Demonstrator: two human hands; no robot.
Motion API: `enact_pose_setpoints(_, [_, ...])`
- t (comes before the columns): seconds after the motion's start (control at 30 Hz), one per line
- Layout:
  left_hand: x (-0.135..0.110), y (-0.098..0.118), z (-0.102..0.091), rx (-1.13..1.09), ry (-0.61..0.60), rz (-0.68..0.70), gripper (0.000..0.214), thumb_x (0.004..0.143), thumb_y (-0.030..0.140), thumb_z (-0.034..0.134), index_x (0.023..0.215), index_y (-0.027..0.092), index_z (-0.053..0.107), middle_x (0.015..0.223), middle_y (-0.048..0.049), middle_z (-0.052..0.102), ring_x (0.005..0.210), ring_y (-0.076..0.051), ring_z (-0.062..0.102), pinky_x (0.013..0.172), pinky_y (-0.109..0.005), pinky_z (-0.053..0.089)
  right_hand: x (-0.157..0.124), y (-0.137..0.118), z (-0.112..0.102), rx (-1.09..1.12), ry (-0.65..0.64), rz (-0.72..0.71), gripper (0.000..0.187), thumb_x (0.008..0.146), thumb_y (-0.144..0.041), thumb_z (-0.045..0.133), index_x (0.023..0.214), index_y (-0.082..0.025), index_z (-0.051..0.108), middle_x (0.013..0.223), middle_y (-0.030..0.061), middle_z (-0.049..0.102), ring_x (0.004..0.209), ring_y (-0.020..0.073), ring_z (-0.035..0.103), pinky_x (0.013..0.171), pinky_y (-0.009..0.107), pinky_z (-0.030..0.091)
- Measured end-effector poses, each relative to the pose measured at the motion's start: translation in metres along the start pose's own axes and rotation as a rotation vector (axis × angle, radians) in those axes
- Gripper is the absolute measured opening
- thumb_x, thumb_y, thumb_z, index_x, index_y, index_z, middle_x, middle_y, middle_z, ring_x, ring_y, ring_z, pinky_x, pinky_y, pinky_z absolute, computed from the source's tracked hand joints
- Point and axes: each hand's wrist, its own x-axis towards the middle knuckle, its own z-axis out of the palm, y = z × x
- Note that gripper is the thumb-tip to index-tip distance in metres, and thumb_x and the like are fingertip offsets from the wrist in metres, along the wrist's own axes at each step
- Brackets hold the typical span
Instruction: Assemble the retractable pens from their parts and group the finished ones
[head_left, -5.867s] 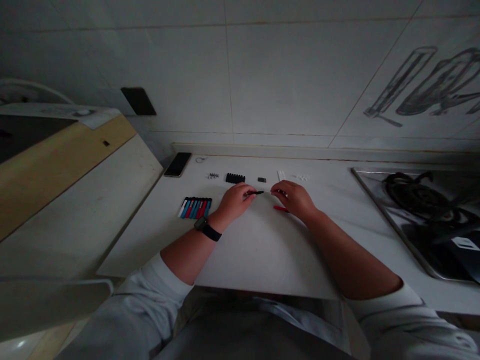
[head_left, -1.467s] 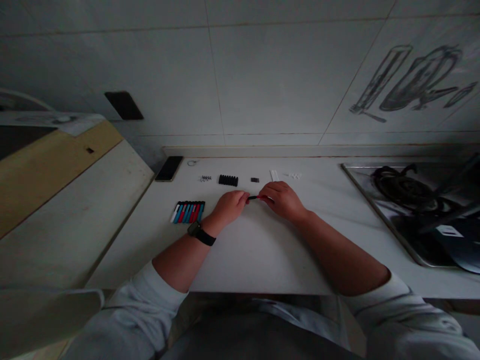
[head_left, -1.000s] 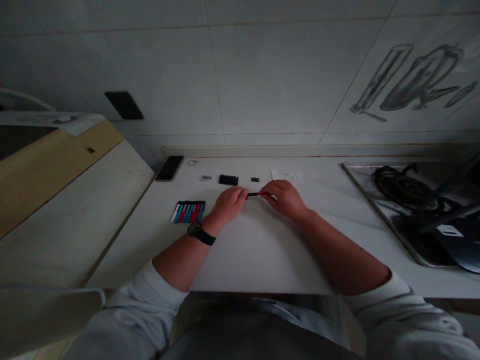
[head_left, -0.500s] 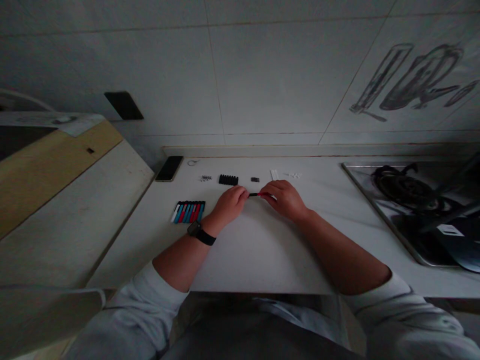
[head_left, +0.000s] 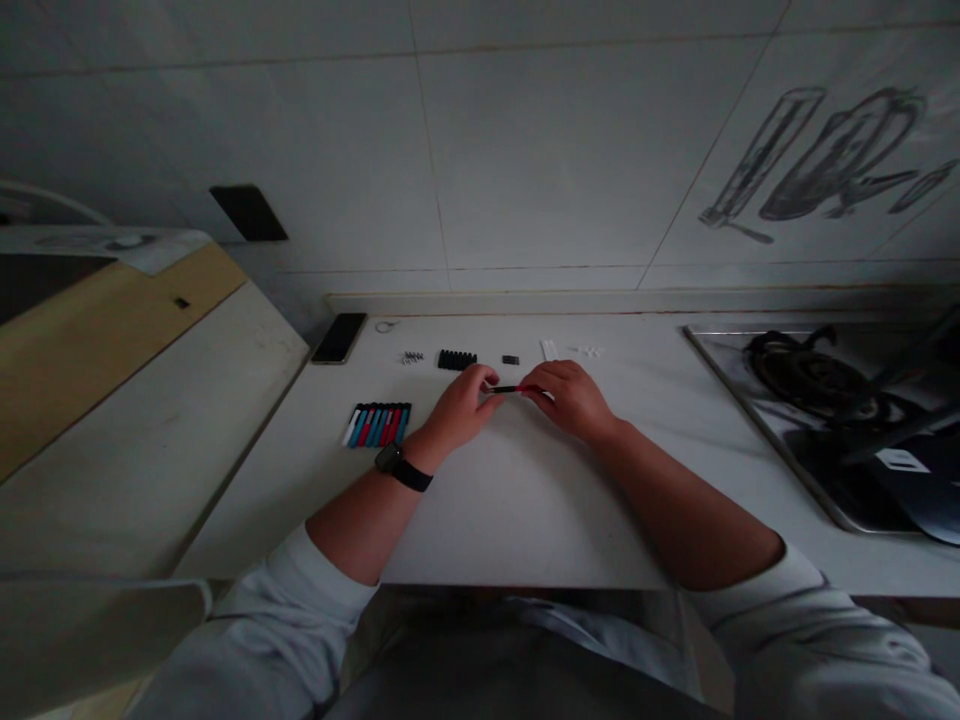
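A slim pen [head_left: 506, 389] with a black front part and a red barrel lies level between my two hands above the counter. My right hand [head_left: 562, 392] is closed around its red end, fingertips pinched. My left hand [head_left: 463, 402] is at the black end, thumb below and curled fingers above it; the tip lies between them. Whether a small part is also in the left fingers cannot be made out. Just beyond the hands stand a row of black grips [head_left: 457, 359], a small dark piece [head_left: 511, 359], thin white sticks [head_left: 550, 349] and small white pieces [head_left: 590, 351].
Several red, blue and white pen barrels [head_left: 377, 425] lie side by side left of my left hand. Small springs [head_left: 412, 357], a ring [head_left: 385, 326] and a phone [head_left: 340, 338] are at the back left. A gas stove [head_left: 825, 430] borders the right; a wall [head_left: 525, 160] rises behind.
My left thumb and fingers have loosened and parted around the pen's black end, so more of it shows. My right hand has stayed in place on the red end.
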Motion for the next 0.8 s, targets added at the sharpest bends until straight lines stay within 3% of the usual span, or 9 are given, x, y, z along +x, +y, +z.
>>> enact_pose_setpoints(0.1, [-0.0004, 0.0014, -0.0009, -0.011, 0.001, -0.003, 0.019, 0.098, 0.029, 0.063, 0.113, 0.02, 0.056, 0.109, -0.0066, 0.064, 0.096, -0.018, 0.062, 0.088, -0.034, 0.052, 0.0002, -0.0004, -0.0004, 0.002, 0.005, -0.001, 0.019, 0.102, -0.03, 0.058, 0.1, -0.02, 0.074, 0.097, 0.0083, 0.075, 0.087, 0.0214, 0.067, 0.085, 0.036, 0.044])
enact_pose_setpoints(0.17, [0.0005, 0.0018, -0.0019, 0.02, -0.02, -0.004, 0.014, 0.104, 0.032, 0.051, 0.103, 0.02, 0.059, 0.103, -0.006, 0.065, 0.095, -0.019, 0.061, 0.089, -0.035, 0.051, 0.0004, -0.0011, -0.0004, 0.004, 0.006, -0.003, 0.019, 0.102, -0.03, 0.058, 0.1, -0.02, 0.074, 0.097, 0.0085, 0.076, 0.087, 0.0214, 0.067, 0.085, 0.037, 0.044])
enact_pose_setpoints(0.27, [0.0022, 0.0009, -0.0024, 0.066, -0.05, 0.008, 0.03, 0.108, 0.031, 0.039, 0.087, 0.02, 0.058, 0.093, -0.0055, 0.063, 0.093, -0.019, 0.06, 0.089, -0.036, 0.05, 0.0003, -0.0018, -0.0003, 0.006, 0.001, -0.002, 0.02, 0.102, -0.031, 0.058, 0.1, -0.02, 0.075, 0.097, 0.0087, 0.076, 0.088, 0.0215, 0.067, 0.085, 0.036, 0.045])
enact_pose_setpoints(0.33, [0.0023, 0.0003, -0.0018, 0.071, -0.052, 0.016, 0.027, 0.107, 0.028, 0.042, 0.086, 0.02, 0.058, 0.093, -0.0056, 0.063, 0.092, -0.019, 0.06, 0.088, -0.036, 0.05, 0.0002, -0.0016, -0.0003, 0.004, -0.002, 0.0, 0.019, 0.102, -0.031, 0.059, 0.1, -0.02, 0.075, 0.097, 0.0085, 0.075, 0.088, 0.0214, 0.067, 0.085, 0.036, 0.045])
enact_pose_setpoints(0.43, [0.0009, 0.0011, -0.0008, 0.038, -0.029, 0.016, 0.006, 0.1, 0.025, 0.056, 0.099, 0.019, 0.058, 0.1, -0.0059, 0.064, 0.095, -0.019, 0.06, 0.087, -0.035, 0.051, 0.0, -0.0005, -0.0003, -0.004, -0.004, 0.007, 0.018, 0.101, -0.03, 0.059, 0.1, -0.02, 0.075, 0.096, 0.0087, 0.075, 0.087, 0.0216, 0.067, 0.084, 0.036, 0.045])
enact_pose_setpoints(0.57, [-0.0002, 0.0034, -0.0015, -0.001, -0.001, -0.01, 0.019, 0.097, 0.03, 0.063, 0.112, 0.02, 0.058, 0.109, -0.0073, 0.065, 0.097, -0.019, 0.062, 0.089, -0.035, 0.052, -0.0001, 0.0007, 0.0007, 0.0, -0.002, 0.006, 0.019, 0.101, -0.03, 0.059, 0.1, -0.02, 0.075, 0.096, 0.0092, 0.075, 0.087, 0.022, 0.067, 0.084, 0.036, 0.044])
enact_pose_setpoints(0.63, [0.0005, 0.0035, -0.0023, 0.023, -0.025, -0.006, 0.015, 0.103, 0.032, 0.053, 0.106, 0.02, 0.061, 0.105, -0.0068, 0.066, 0.097, -0.019, 0.063, 0.09, -0.036, 0.051, 0.0, 0.0002, 0.001, 0.015, 0.0, -0.001, 0.019, 0.101, -0.03, 0.059, 0.1, -0.021, 0.076, 0.096, 0.0091, 0.075, 0.087, 0.0218, 0.067, 0.084, 0.036, 0.045])
enact_pose_setpoints(0.7, [0.0017, 0.0028, -0.0026, 0.07, -0.063, 0.008, 0.028, 0.107, 0.032, 0.043, 0.094, 0.02, 0.064, 0.096, -0.006, 0.066, 0.094, -0.02, 0.062, 0.089, -0.036, 0.05, 0.0004, -0.001, 0.0006, 0.024, -0.001, -0.007, 0.019, 0.101, -0.029, 0.059, 0.1, -0.021, 0.076, 0.097, 0.009, 0.075, 0.087, 0.0218, 0.067, 0.084, 0.036, 0.045])
enact_pose_setpoints(0.8, [0.0029, 0.0026, -0.0026, 0.121, -0.089, 0.019, 0.031, 0.106, 0.031, 0.046, 0.084, 0.019, 0.064, 0.089, -0.0054, 0.065, 0.089, -0.02, 0.061, 0.086, -0.036, 0.05, 0.0011, -0.0025, -0.0007, 0.012, -0.01, -0.014, 0.018, 0.101, -0.029, 0.059, 0.099, -0.021, 0.075, 0.096, 0.0087, 0.076, 0.087, 0.0221, 0.067, 0.084, 0.036, 0.045])
